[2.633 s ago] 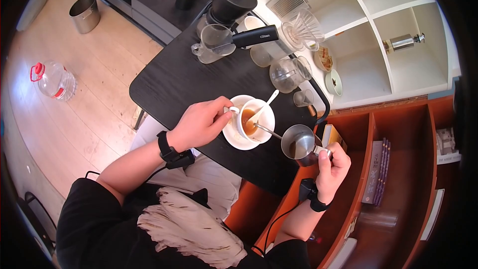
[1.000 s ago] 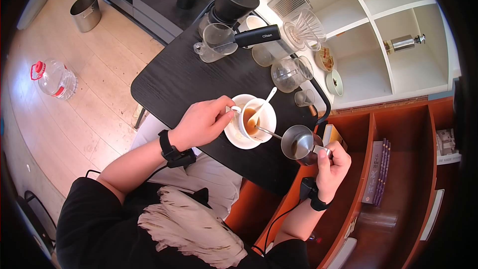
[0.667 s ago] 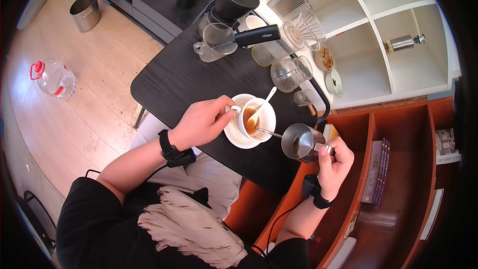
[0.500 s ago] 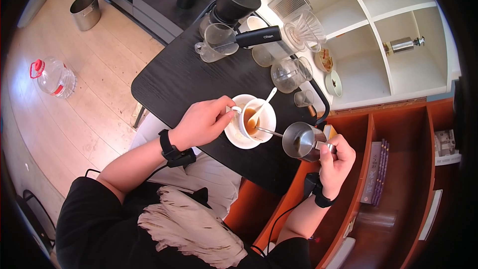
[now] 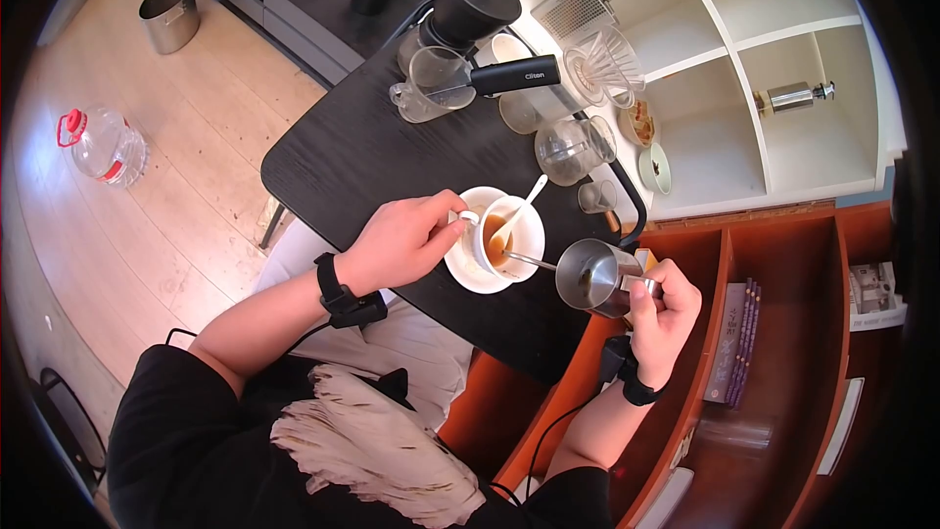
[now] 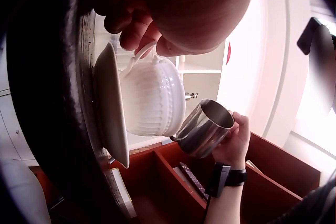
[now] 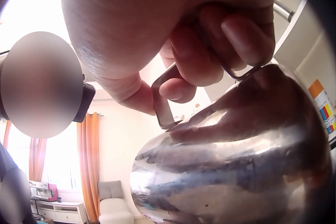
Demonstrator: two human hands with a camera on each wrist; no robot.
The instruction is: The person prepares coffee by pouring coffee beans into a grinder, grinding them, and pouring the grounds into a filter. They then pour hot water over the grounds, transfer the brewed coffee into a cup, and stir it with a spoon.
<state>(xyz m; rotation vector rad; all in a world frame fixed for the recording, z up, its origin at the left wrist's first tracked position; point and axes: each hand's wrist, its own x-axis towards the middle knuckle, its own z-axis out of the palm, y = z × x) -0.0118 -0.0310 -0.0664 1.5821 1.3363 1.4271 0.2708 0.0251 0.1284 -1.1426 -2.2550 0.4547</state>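
My left hand (image 5: pixel 409 235) pinches the handle of a white cup (image 6: pixel 153 98) standing on a white saucer (image 5: pixel 474 280). Brown liquid (image 5: pixel 497 239) lies in the cup, and a white spoon (image 5: pixel 530 196) leans in it with its handle over the far rim. With curled fingers my right hand (image 5: pixel 666 318) grips the handle of a steel gooseneck pouring pot (image 5: pixel 592 277), seen up close in the right wrist view. The pot is lidless and tilted toward the cup. Its thin spout (image 5: pixel 532 261) reaches over the cup's rim, with the tip above the liquid.
On the black table (image 5: pixel 343 152) stand a coffee grinder (image 5: pixel 474 10), a glass jug (image 5: pixel 438 83) with a black-handled device across it, a ribbed dripper (image 5: pixel 602 67), a glass server (image 5: pixel 570 150) and a small glass (image 5: pixel 596 196). An orange-brown bookshelf (image 5: pixel 774 245) borders the right side.
The right hand and the pot have shifted slightly right and the pot sits a bit more tilted. The left hand keeps its hold on the cup. The head view has turned a little.
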